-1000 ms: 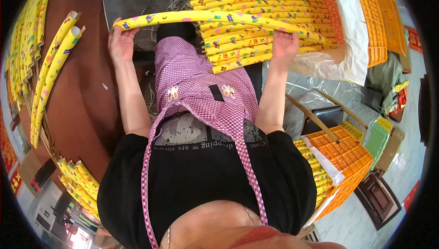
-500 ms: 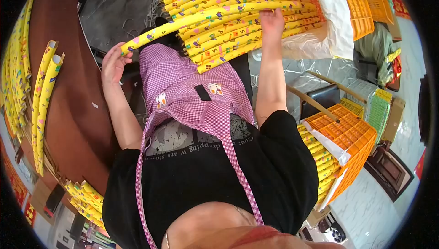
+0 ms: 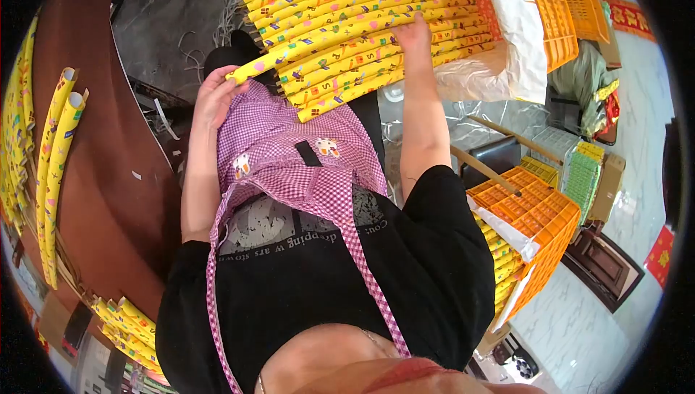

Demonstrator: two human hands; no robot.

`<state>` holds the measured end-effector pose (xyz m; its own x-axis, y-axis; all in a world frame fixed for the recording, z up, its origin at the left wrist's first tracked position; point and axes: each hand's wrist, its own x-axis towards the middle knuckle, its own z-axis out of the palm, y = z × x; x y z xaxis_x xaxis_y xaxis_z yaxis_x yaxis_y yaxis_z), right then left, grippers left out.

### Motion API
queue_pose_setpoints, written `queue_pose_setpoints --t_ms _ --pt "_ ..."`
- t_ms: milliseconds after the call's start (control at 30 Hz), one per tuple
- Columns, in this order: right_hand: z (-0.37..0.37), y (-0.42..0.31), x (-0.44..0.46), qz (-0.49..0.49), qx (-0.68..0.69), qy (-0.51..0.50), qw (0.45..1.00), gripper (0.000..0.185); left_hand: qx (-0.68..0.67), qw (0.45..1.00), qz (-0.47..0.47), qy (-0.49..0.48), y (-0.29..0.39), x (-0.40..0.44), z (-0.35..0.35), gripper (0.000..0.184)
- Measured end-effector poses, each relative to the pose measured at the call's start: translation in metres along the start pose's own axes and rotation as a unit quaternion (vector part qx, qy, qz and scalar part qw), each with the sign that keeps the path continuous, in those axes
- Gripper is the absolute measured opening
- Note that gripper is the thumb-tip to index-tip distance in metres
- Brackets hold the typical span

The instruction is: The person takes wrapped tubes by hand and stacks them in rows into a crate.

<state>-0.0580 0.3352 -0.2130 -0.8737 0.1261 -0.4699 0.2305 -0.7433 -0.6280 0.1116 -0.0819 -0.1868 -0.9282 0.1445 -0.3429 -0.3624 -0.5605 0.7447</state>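
Observation:
My left hand pinches the near end of a long yellow printed tube, just above the checked apron. The tube slants up to the right, over a stack of similar tubes. Farther along it, my right hand has its fingers at the tube's lower side, over the stack. The stacked tubes lie side by side, with their far ends against white lining in an orange crate.
On the brown surface at the left lie two yellow tubes and more bundles. A second orange crate with yellow tubes stands at the lower right, a wooden bar beside it. White strips litter the grey floor.
The held tube has come down from above my lap onto the stack, now slanting. Both my hands have moved with it, the left one toward the stack. The view has shifted.

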Motion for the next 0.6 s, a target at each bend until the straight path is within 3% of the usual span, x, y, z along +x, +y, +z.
queue_pose_setpoints --t_ms 200,600 --pt "-0.007 -0.022 0.012 -0.044 -0.066 0.031 0.996 0.035 0.016 1.0 -0.022 0.011 -0.017 0.021 0.021 0.025" --pt "-0.033 -0.044 0.049 -0.021 -0.241 0.088 0.966 0.035 0.088 0.996 -0.028 0.008 -0.057 0.058 0.032 0.021"
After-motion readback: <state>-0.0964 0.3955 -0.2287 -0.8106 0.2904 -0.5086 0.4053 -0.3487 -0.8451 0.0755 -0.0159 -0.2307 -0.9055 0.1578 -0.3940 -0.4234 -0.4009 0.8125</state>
